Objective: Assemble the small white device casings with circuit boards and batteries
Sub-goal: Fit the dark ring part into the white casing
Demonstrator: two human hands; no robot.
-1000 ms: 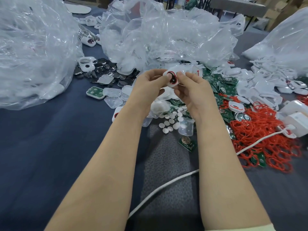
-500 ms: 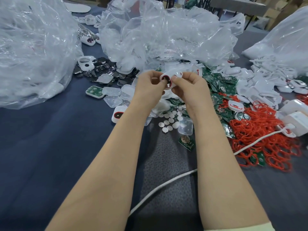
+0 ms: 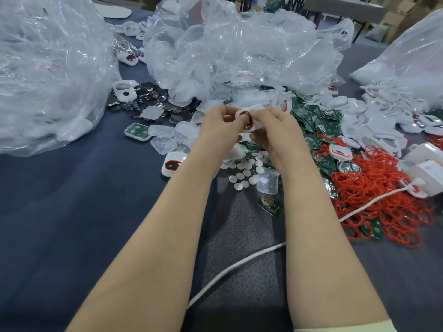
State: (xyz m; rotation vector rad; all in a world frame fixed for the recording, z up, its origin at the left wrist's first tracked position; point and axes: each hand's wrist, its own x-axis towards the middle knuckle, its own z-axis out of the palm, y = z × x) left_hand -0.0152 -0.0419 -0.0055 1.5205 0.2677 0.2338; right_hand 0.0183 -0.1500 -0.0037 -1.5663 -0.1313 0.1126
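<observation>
A small white casing (image 3: 250,118) with a red-rimmed dark oval opening is held tilted above the table. Green circuit boards (image 3: 318,121) are heaped to its right; dark coin batteries (image 3: 153,97) are scattered to its left.

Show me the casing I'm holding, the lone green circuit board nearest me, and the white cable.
held casing (image 3: 249,118), head view, on its red-ringed face between both hands.
lone circuit board (image 3: 271,204), head view, on its green middle.
white cable (image 3: 239,264), head view, on its curve across the mat.
</observation>
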